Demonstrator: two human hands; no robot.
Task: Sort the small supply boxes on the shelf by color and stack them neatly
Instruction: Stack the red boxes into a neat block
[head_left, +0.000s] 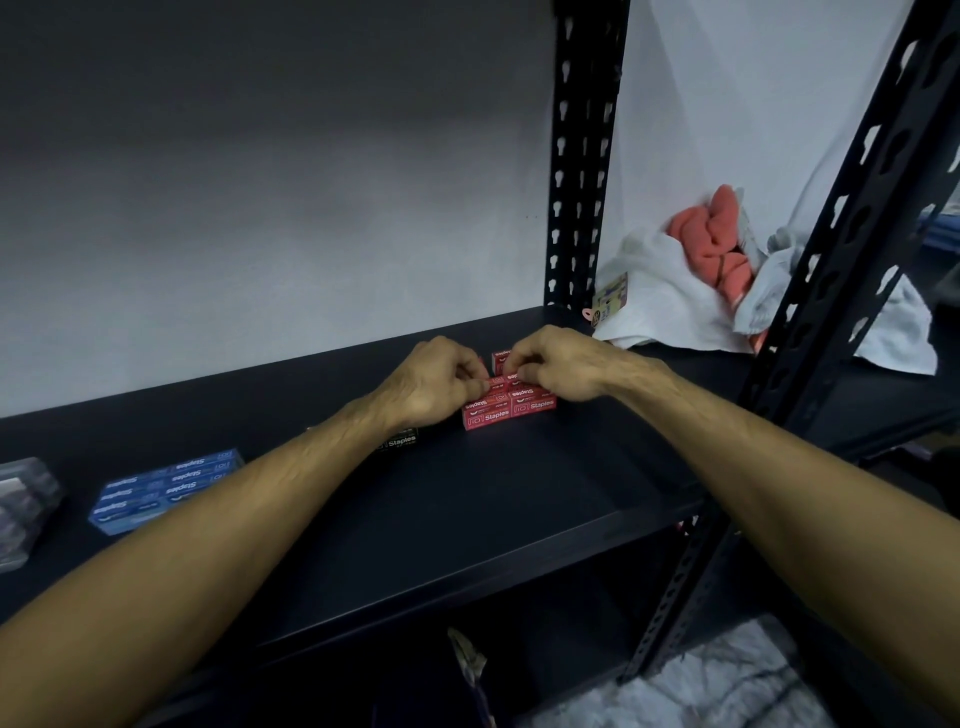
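Observation:
Several red staple boxes (511, 408) lie grouped on the dark shelf (493, 493), near its back. My left hand (434, 382) and my right hand (558, 366) both reach over this group, and their fingertips pinch a small red box on top of it. Another red box (500, 357) stands just behind, between my hands. A black staple box (402, 441) lies partly hidden under my left wrist. Several blue staple boxes (166, 488) sit stacked together at the left of the shelf.
A stack of clear plastic cases (23, 506) sits at the far left edge. White and coral cloths (691, 280) are piled beyond the black perforated upright (576, 156). A second upright (810, 322) slants down the right side. A lower shelf lies in shadow below.

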